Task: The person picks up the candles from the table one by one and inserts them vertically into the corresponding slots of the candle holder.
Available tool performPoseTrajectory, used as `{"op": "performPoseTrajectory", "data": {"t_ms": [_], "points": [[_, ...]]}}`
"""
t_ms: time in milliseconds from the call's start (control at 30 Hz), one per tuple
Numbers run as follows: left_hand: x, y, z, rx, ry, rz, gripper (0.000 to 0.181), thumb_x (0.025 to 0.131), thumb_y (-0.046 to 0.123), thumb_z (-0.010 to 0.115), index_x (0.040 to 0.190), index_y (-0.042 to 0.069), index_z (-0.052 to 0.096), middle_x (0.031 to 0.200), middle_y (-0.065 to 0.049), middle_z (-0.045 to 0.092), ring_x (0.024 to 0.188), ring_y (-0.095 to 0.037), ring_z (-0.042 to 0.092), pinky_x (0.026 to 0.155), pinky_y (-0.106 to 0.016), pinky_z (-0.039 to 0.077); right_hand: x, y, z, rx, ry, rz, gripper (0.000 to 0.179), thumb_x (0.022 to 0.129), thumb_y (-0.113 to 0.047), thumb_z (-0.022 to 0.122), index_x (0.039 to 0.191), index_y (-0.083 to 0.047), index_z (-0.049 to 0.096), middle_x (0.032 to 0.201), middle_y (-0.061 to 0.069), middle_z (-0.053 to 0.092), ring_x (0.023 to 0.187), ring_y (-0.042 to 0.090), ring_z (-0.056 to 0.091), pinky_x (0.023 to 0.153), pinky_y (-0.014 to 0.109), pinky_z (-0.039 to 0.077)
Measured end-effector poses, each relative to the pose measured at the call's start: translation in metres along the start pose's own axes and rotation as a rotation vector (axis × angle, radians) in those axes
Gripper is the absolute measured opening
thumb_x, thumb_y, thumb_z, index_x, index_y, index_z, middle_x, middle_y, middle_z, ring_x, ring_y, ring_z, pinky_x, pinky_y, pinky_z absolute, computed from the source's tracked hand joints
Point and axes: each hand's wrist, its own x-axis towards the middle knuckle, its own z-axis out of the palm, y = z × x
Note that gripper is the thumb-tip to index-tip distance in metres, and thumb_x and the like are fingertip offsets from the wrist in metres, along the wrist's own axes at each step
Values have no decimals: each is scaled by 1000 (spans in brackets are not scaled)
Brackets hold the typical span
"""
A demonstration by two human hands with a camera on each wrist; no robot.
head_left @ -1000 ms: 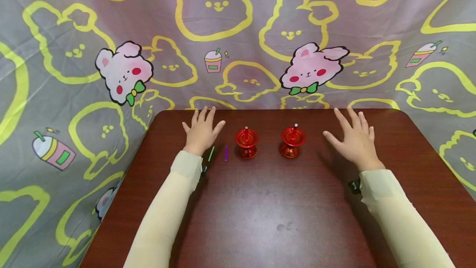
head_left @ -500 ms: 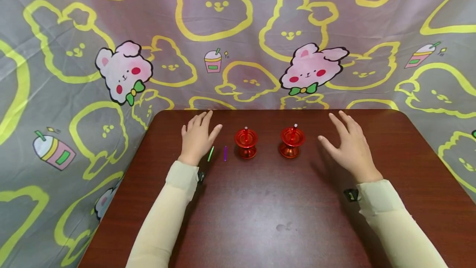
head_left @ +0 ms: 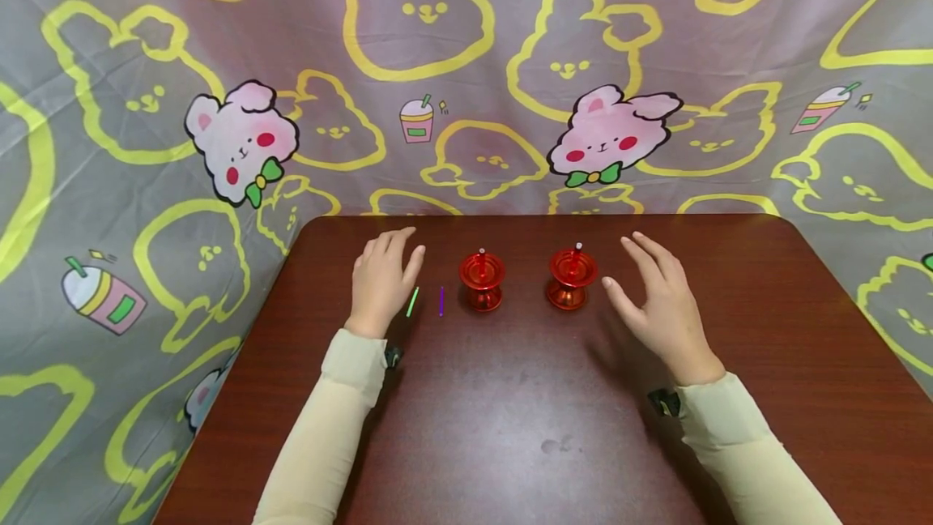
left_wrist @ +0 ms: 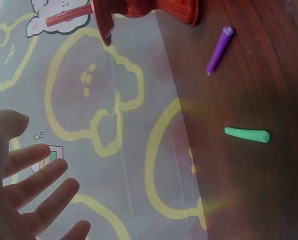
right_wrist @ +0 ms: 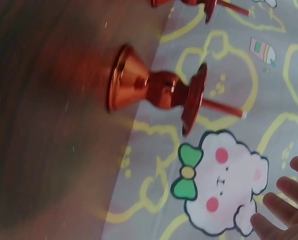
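Note:
Two shiny red candle holders stand upright on the brown table, the left one (head_left: 484,296) and the right one (head_left: 568,295). From each dish rises a thin red stem with a pale tip. Left of them lie a thin purple candle (head_left: 440,301) and a thin green candle (head_left: 412,301). My left hand (head_left: 379,286) hovers just left of the green candle, fingers relaxed and holding nothing. To the right of the right holder, my right hand (head_left: 663,310) hangs with fingers extended and thumb apart, also without anything in it. Both candles show larger in the left wrist view, the purple one (left_wrist: 220,50) uppermost.
A grey cloth (head_left: 466,39) printed with yellow outlines and pink rabbits hangs behind and beside the table (head_left: 510,428). The table's far edge runs just beyond the holders. A small dark device (head_left: 665,403) sits at my right wrist.
My right hand has moved left and nearer to me, closer to the right candle holder. My left hand has drawn slightly back, its fingers less spread. Holders and candles have stayed in place.

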Motion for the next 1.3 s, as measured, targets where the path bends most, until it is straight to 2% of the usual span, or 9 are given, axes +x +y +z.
{"op": "performPoseTrajectory", "data": {"t_ms": [233, 367, 433, 567, 700, 800, 967, 1300], "points": [[-9, 3, -2, -26, 118, 19, 31, 100, 24, 60, 126, 9, 68, 118, -13, 69, 102, -37, 64, 80, -55, 52, -9, -16, 15, 64, 60, -97, 55, 85, -15, 73, 136, 2, 59, 137, 22, 57, 125, 44, 51, 115, 38, 35], [-14, 5, -2, -50, 137, 6, 27, 98, 20, 63, 121, 7, 70, 110, -13, 71, 95, -36, 66, 77, -53, 53, -12, -26, 23, 83, 49, -134, 52, 89, -19, 69, 134, 3, 60, 137, 21, 58, 124, 42, 53, 115, 32, 34], [-16, 6, -2, -67, 116, -29, 26, 97, 19, 63, 119, 7, 70, 107, -12, 71, 93, -33, 66, 75, -52, 54, -13, -31, 27, 98, 44, -146, 50, 92, -23, 67, 134, 3, 60, 136, 21, 58, 123, 41, 53, 115, 30, 33], [-19, 7, -1, -113, 20, -140, 26, 97, 23, 64, 119, 9, 70, 105, -10, 70, 92, -29, 68, 72, -51, 54, -12, -40, 33, 120, 28, -156, 49, 97, -31, 61, 134, 3, 61, 137, 21, 58, 124, 40, 54, 116, 26, 31], [-22, 7, -1, -140, -54, -227, 27, 97, 25, 66, 119, 10, 70, 103, -7, 72, 92, -26, 69, 72, -51, 54, -10, -50, 38, 140, 0, -159, 48, 92, -20, 69, 135, 1, 61, 137, 20, 58, 126, 38, 54, 115, 29, 33], [-23, 7, -1, -155, -92, -267, 27, 96, 26, 67, 117, 9, 70, 100, -5, 73, 91, -25, 70, 73, -50, 54, -8, -57, 41, 134, -40, -158, 53, 87, -14, 73, 137, -1, 59, 138, 18, 58, 128, 36, 53, 113, 37, 38], [-25, 4, 1, -174, -161, -328, 26, 97, 27, 66, 115, 9, 72, 98, -4, 75, 88, -26, 71, 72, -50, 54, -5, -66, 47, 110, -141, -128, 56, 91, -19, 72, 141, -2, 56, 143, 16, 55, 131, 34, 51, 108, 50, 42], [-28, -3, 6, -148, -256, -398, 29, 97, 31, 65, 115, 9, 72, 101, -5, 76, 89, -28, 71, 73, -49, 55, 1, -73, 67, 125, -339, -69, 62, 96, -27, 68, 149, -3, 47, 153, 15, 46, 141, 33, 43, 114, 50, 36]]}}
